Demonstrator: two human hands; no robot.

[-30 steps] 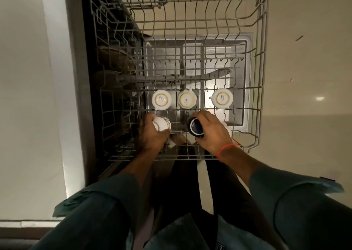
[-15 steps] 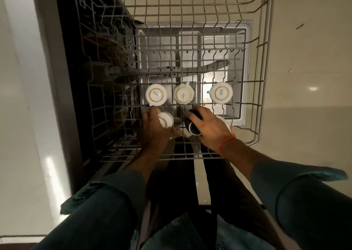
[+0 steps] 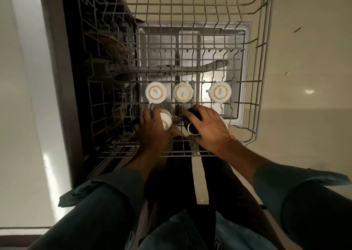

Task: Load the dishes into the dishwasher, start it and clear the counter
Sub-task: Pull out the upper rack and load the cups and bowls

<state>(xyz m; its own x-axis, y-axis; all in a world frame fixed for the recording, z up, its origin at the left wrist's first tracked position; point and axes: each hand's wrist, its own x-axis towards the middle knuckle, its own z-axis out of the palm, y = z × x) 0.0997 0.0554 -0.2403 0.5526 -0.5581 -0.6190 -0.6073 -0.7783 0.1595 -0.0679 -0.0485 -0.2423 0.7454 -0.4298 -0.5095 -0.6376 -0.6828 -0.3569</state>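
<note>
Wire rack (image 3: 264, 62) pulled out over open dishwasher door (image 3: 245, 40). Three white cups upside down in row across rack middle: left cup (image 3: 155, 92), middle cup (image 3: 182, 93), right cup (image 3: 221, 92). Left hand (image 3: 152, 129) grasps small white patterned cup (image 3: 166, 119), tilted, near rack's front edge, just below left cup. Right hand (image 3: 207, 125) grasps dark cup (image 3: 191, 122), tipped, mouth toward front edge, beside patterned cup. Red thread (image 3: 225, 144) on right wrist.

The grey wire dishwasher rack (image 3: 263, 74) looks coated and matt. Three upturned white cups (image 3: 221, 92) are glossy ceramic. Below, the steel dishwasher door liner (image 3: 242, 45) shines smooth. The pale floor (image 3: 308, 97) is polished.
</note>
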